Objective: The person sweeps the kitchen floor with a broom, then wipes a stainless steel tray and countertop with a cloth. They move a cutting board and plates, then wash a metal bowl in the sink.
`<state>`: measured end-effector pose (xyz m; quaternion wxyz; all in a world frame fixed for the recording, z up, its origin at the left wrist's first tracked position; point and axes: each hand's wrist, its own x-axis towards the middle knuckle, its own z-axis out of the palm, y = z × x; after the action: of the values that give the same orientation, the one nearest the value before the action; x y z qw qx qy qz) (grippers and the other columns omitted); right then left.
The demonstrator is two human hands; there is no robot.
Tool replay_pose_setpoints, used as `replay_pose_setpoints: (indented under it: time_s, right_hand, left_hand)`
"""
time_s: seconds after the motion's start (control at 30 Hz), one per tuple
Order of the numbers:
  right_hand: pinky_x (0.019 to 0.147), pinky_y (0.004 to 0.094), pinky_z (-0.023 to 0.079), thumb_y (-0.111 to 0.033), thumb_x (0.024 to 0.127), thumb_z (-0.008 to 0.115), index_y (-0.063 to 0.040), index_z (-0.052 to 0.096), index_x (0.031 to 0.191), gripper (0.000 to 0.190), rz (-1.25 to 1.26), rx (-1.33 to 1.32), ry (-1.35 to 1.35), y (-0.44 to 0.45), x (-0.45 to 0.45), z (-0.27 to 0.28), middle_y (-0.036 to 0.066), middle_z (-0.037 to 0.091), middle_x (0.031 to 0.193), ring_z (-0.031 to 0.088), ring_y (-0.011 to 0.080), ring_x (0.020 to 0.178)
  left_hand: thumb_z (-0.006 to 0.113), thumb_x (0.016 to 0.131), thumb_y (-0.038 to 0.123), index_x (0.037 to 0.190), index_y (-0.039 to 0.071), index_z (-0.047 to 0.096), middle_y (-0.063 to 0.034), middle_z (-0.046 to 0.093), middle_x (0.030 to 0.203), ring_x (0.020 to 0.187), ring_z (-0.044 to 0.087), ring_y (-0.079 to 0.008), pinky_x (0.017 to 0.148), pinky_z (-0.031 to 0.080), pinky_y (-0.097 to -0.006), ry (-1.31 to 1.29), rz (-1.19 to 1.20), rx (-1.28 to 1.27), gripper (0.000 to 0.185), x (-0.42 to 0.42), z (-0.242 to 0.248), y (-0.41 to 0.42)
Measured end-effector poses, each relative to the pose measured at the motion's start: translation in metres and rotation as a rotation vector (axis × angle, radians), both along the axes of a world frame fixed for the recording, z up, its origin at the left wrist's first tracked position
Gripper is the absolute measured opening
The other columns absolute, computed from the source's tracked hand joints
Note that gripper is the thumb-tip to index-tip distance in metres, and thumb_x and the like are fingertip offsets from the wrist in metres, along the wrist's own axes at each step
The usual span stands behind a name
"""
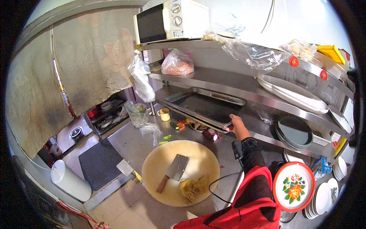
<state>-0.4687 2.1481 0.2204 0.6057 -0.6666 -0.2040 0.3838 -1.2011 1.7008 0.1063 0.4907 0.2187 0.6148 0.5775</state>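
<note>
My right hand (238, 126) grips the near right corner of a shallow rectangular metal tray (210, 106), thumb on the rim and fingers beneath. The tray has a dark bottom and sits below the steel shelf; another tray rim shows under it. At the bottom edge only some fingers of my left hand (100, 225) show, close to the end of a thin red strip (75, 211). Before me is a round cutting board (154, 160). On it lie a cleaver (178, 167) with a wooden handle and a crumpled yellowish cloth (194, 187).
Under the tray's front edge are a bowl of food scraps (198, 126) and a cut red onion (213, 134). A yellow mug (163, 114) and a bag-lined container (137, 116) stand left. A black cable (213, 183) crosses the board's right edge; a floral enamel plate (294, 186) and stacked plates (320, 200) are right.
</note>
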Motion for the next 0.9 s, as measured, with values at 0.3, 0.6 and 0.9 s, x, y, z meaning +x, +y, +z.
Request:
replay_pose_setpoints:
  time_s: [0.3, 0.6, 0.9]
  right_hand:
    - [0.075, 0.0406, 0.052, -0.015, 0.079, 0.06, -0.001, 0.063, 0.087, 0.017, -0.195, -0.044, -1.061, 0.019, 0.012, -0.04, 0.02, 0.066, 0.086, 0.064, 0.0356, 0.086]
    - [0.067, 0.0418, 0.048, -0.003, 0.07, 0.059, -0.007, 0.058, 0.081, 0.012, 0.418, 0.474, -1.278, -0.076, -0.109, -0.042, 0.013, 0.061, 0.079, 0.059, 0.0325, 0.075]
    - [0.097, 0.0526, 0.031, -0.071, 0.073, 0.051, -0.016, 0.036, 0.138, 0.087, 0.921, -0.411, -1.299, -0.213, -0.273, -0.185, 0.018, 0.04, 0.129, 0.034, 0.0384, 0.121]
  left_hand:
    - [0.06, 0.086, 0.024, 0.118, 0.003, 0.056, -0.0131, 0.061, 0.1, 0.079, 0.059, -0.0222, 0.063, 0.049, -0.0315, -0.024, 0.043, -0.106, 0.038, 0.017, -0.016, 0.006]
    - [0.058, 0.083, 0.009, 0.102, -0.002, 0.057, -0.0128, 0.064, 0.079, 0.058, 0.062, -0.0194, 0.05, 0.051, -0.0305, 0.266, -0.244, -0.112, 0.021, 0.055, -0.034, 0.087]
    - [0.068, 0.071, 0.022, 0.12, 0.003, 0.049, -0.0173, 0.058, 0.106, 0.089, 0.061, -0.0294, 0.075, 0.049, -0.0411, 1.152, -0.921, 0.092, 0.056, 0.153, -0.062, 0.259]
